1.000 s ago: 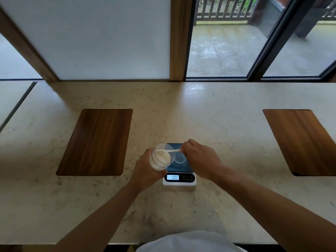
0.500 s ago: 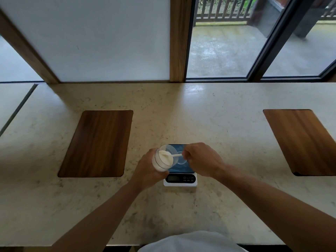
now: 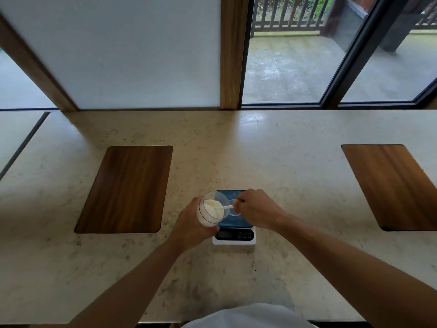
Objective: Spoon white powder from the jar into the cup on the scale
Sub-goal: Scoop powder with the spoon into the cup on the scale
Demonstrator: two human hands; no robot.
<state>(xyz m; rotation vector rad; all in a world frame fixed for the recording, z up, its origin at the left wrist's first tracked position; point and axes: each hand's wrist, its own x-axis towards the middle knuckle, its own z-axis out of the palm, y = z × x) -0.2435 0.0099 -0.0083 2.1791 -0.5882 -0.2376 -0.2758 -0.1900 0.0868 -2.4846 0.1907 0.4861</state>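
Observation:
My left hand [image 3: 189,229] grips a clear jar [image 3: 209,210] of white powder, tilted toward the right over the left edge of the scale [image 3: 234,235]. My right hand [image 3: 256,209] pinches the handle of a small white spoon [image 3: 225,207] whose bowl is inside the jar mouth, in the powder. A clear cup [image 3: 235,209] stands on the scale's blue platform, partly hidden behind my right hand's fingers. The scale's display is dark.
The scale sits on a pale stone counter [image 3: 283,162]. A wooden inlay [image 3: 127,189] lies to the left and another wooden inlay [image 3: 395,185] to the right. Glass doors and a wall rise behind the counter's far edge.
The spoon's bowl has gone deeper into the jar's powder and my right hand has shifted slightly left. The scale display, lit a second ago, is now dark.

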